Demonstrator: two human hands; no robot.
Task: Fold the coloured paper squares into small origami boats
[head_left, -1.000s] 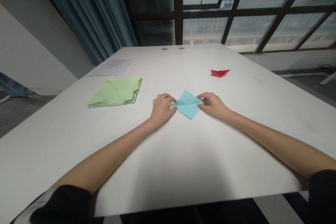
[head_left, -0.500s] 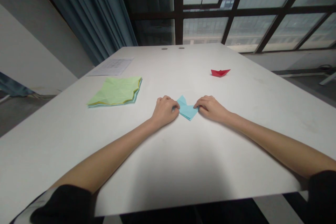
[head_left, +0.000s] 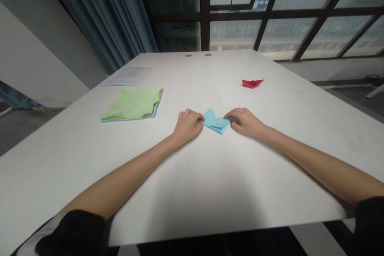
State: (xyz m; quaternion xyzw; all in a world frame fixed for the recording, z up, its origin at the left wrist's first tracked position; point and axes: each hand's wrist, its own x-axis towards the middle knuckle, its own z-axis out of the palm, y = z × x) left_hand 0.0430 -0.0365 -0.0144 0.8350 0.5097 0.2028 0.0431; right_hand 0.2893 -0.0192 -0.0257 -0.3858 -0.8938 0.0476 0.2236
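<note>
And it's the light blue paper [head_left: 215,123] in the thick of it, out on the white desk [head_left: 192,180], folded into layers, right between two bare hands! The left hand [head_left: 189,123] has the left end, thumb and fingers curled in and pinching the edge. Over on the other side, the right hand [head_left: 244,122] pinches the right end between thumb and fingertips, its back turned up. Look at that shape: one pointed peak rises at the far left, a flap slants across toward the right, and the layers part slightly along the near edge, with a corner aimed back at the person. Whether the paper lies fully flat on the desk or sits a touch above it, you cannot tell from here. Both forearms reach in from the near corners, black sleeves [head_left: 73,232] at the elbows. Farther out to the right, well apart from the fingers, sits a small red paper boat [head_left: 252,84], its two tips pointing outward. Off to the left there's a stack of paper [head_left: 133,103], light green on top, yellow and pale blue edges peeking out beneath, and just beyond it lies a printed sheet [head_left: 129,76], its print too small to read. Blue curtain [head_left: 99,12] far left, dark-framed windows [head_left: 235,34] across the back!
</note>
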